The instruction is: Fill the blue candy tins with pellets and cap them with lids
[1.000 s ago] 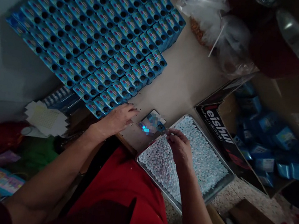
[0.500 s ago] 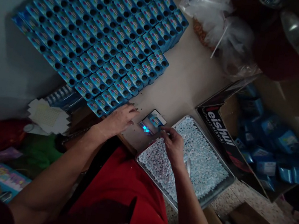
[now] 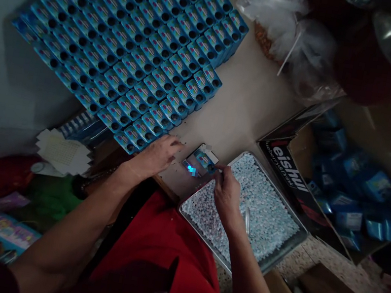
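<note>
Since a second ago, the right hand has shifted slightly toward the phone, its index finger now stretched out, and a shiny strip shows beside the wrist; the left hand stays where it was. The phone lies on the tabletop between the two hands, dark-edged, its screen lit, with a bright blue glow near one end and part of it blurred. Just beside it, a metal tray is filled with small pale pellets. A lettered cardboard box contains jumbled blue packs. The left hand has its fingers loosely spread beside rows of blue boxes; whether they touch is unclear. The right index finger reaches the phone's corner, the other fingers curled in; I cannot tell whether they hold anything.
</note>
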`<move>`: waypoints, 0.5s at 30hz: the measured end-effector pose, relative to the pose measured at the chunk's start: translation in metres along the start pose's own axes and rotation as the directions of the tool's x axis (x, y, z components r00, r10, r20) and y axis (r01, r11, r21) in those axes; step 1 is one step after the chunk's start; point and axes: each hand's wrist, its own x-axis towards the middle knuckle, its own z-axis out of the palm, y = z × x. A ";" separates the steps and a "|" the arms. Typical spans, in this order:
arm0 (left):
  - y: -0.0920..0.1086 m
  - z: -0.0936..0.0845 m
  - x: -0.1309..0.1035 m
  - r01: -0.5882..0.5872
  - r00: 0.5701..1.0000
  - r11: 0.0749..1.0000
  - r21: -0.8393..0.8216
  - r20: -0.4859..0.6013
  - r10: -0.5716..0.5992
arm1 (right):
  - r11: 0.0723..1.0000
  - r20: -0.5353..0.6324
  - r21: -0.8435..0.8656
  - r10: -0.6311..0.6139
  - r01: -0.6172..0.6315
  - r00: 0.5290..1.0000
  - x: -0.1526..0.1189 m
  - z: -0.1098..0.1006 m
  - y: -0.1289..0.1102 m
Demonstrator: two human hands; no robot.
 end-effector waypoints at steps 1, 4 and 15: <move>0.000 0.001 0.000 -0.004 1.000 1.000 0.006 0.001 0.004 | 0.998 0.011 -0.064 -0.012 0.013 1.000 0.001 0.001 0.001; -0.003 0.002 -0.002 -0.015 1.000 1.000 0.016 -0.003 0.015 | 0.977 0.044 -0.202 -0.054 0.062 0.998 0.004 0.005 0.006; -0.004 0.000 -0.005 -0.016 1.000 0.999 0.037 0.004 0.016 | 0.937 -0.185 0.349 0.095 -0.025 0.978 -0.006 0.004 0.008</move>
